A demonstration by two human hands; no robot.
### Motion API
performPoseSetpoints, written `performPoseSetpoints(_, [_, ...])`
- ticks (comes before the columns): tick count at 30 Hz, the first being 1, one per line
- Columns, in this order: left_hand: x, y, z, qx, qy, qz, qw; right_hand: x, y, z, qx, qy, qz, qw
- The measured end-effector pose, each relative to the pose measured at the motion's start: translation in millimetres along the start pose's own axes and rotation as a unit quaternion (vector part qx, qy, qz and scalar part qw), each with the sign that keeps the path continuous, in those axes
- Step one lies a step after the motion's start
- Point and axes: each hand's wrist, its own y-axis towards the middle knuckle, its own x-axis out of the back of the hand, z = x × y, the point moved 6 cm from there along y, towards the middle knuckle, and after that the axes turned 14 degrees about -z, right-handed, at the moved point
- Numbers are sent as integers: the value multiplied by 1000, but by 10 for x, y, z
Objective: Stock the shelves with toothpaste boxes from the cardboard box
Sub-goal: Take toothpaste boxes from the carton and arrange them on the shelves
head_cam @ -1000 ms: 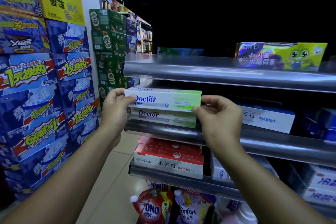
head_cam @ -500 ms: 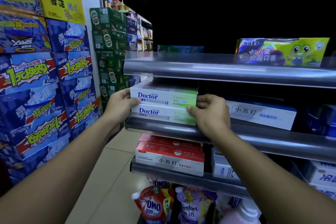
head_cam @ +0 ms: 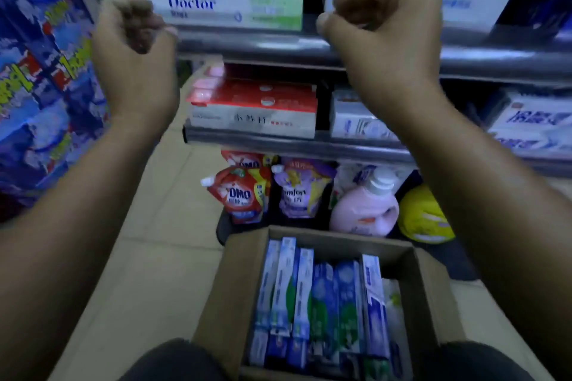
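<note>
Two white-and-green "Doctor" toothpaste boxes (head_cam: 223, 3) lie stacked on the shelf behind its grey front rail (head_cam: 309, 49). My left hand (head_cam: 136, 49) hovers at the stack's left end and my right hand (head_cam: 383, 31) just right of it. Both are off the boxes, fingers loosely curled, holding nothing. Below, near my body, the open cardboard box (head_cam: 216, 297) holds several blue, white and green toothpaste boxes (head_cam: 322, 303) standing on edge.
Red-and-white boxes (head_cam: 253, 102) and white-blue boxes (head_cam: 353, 120) fill the shelf below. At floor level sit an OMO pouch (head_cam: 238, 195), a Comfort pouch (head_cam: 297, 192), a pink bottle (head_cam: 365, 207) and a yellow pack (head_cam: 424, 216). Blue cases (head_cam: 40, 71) are stacked on the left beside the tiled floor (head_cam: 161, 257).
Both hands set the upper Doctor box on the stack, let go and pulled back. The view has tilted down, bringing the cardboard box into sight.
</note>
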Motion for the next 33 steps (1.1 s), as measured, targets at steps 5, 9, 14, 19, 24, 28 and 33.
performPoseSetpoints(5, [-40,-1515,298,58,30,137,988,400,-702,-530,-109,5,70,992])
performPoseSetpoints(9, [10,-2674,792,120,230,350,900,472,-1308,-1189,-232,-21,148,961])
performPoseSetpoints(14, [139,-3445,1245,114,402,509,753,450,-1754,-1851,-325,-85,206,919])
performPoseSetpoints(19, [282,-3760,1459,150,476,551,669,431,-1926,-2115,-338,-109,252,900])
performPoseSetpoints(24, [335,-3794,1580,211,442,541,684,386,-1984,-2202,-326,-104,315,885])
performPoseSetpoints(28, [288,-3623,1480,348,254,541,722,424,-2049,-2335,-343,-125,346,865])
performPoseSetpoints(33, [212,-3506,1155,465,12,499,731,476,-2043,-2429,-413,-119,331,840])
